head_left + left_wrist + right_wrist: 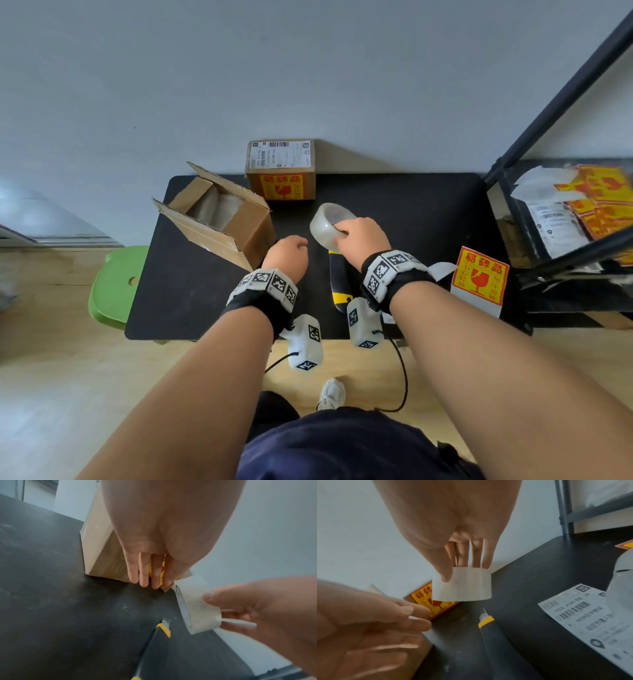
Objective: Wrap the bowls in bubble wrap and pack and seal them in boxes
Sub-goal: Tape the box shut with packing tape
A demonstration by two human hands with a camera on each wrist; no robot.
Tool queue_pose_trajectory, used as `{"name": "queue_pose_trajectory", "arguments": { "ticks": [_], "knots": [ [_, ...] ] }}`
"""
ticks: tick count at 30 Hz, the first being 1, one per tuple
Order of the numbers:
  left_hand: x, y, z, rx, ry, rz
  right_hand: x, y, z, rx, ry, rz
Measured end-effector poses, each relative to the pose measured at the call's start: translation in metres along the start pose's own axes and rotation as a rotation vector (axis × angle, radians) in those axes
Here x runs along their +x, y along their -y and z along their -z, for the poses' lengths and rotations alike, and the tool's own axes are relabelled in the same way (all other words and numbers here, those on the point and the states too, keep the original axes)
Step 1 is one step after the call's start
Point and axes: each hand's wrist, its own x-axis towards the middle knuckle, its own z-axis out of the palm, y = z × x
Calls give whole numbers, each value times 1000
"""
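My right hand (359, 236) grips a roll of clear tape (327, 226) above the middle of the black table (191, 301), thumb on the outer face (462, 585) and fingers through the core. My left hand (287, 251) hangs just left of the roll with relaxed fingers (144, 574), holding nothing. An open cardboard box (219, 219) stands at the left with a bubble-wrapped bundle (219, 205) inside and its flaps up. A sealed box (281, 171) with a shipping label and a fragile sticker stands at the back against the wall.
A black and yellow utility knife (340, 284) lies under my right wrist, blade tip out (484, 612). A fragile sticker (479, 277) and a shipping label (583, 615) lie at the right. A black metal shelf (565, 222) with stickers stands right, a green stool (113, 284) left.
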Motion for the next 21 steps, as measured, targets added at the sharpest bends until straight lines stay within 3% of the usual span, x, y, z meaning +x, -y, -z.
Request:
{"name": "queue_pose_trajectory", "arguments": {
  "ticks": [7,11,21],
  "knots": [
    [-5,-32,19,-320,-4,-57,-3,7,29,517,34,-191],
    [-6,-38,26,-335,-3,-120,-10,9,35,812,66,-324],
    [-17,-55,35,-486,35,-221,-20,15,56,898,54,-428]
  ]
}}
